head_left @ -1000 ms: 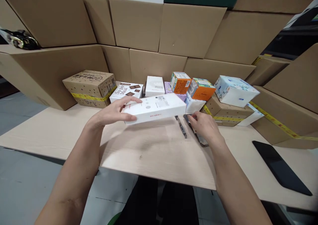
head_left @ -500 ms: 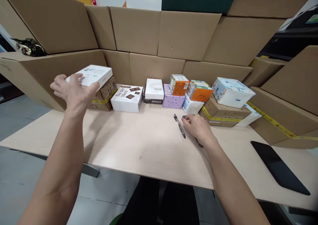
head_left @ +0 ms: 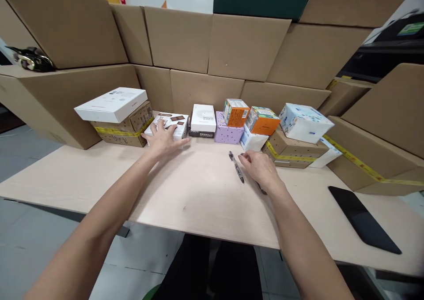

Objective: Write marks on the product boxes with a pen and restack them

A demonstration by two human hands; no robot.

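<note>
My left hand reaches over the white chocolate-pictured box. Its fingers are spread across the top and the thumb is out by the right side; whether it presses on the box I cannot tell. On the table, my right hand is closed, fingertips pinched at the upper end of a dark pen, which the hand mostly covers. Just left of it lies a grey and black pen. A flat white box rests on a brown taped carton to the far left.
Along the back stand a white box on a black one, a purple box, two orange boxes and a tissue pack on a brown carton. A black tablet-like slab lies right. Cardboard walls surround the table.
My left hand has left the flat white box, which now lies on the brown carton, and moved right to the chocolate-pictured box. My right hand stays in place.
</note>
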